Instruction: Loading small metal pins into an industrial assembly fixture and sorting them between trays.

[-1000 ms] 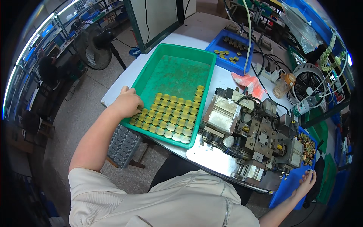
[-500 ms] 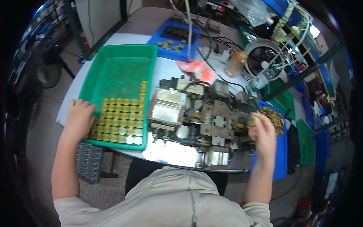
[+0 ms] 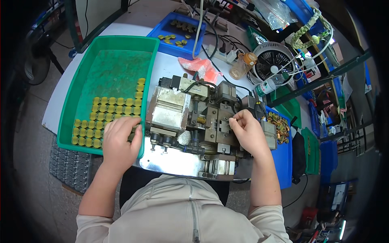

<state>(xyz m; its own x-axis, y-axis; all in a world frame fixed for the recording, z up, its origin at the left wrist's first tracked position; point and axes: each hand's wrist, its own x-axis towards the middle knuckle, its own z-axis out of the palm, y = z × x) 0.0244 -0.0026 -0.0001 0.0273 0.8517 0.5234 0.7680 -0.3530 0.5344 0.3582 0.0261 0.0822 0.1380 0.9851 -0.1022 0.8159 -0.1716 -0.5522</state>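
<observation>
A green tray on the left holds rows of small yellow, brass-coloured pieces. My left hand lies over the tray's near right corner, on the pieces there, thumb apart from the fingers; what is under the palm is hidden. To the right of the tray stands a metal machine fixture with blocks, a spring and clamps. My right hand is over its middle slot, thumb and forefinger pinched at the slot on a small brass-coloured piece, mostly hidden by the fingertips.
A blue tray with a heap of loose pieces stands right of the fixture. Farther back are another blue tray, a pink cloth, an orange-capped bottle, a fan and several cables.
My right hand has moved left from beside the blue tray to the fixture's middle, with the small piece. My left hand has shifted right across the green tray. The view has turned slightly.
</observation>
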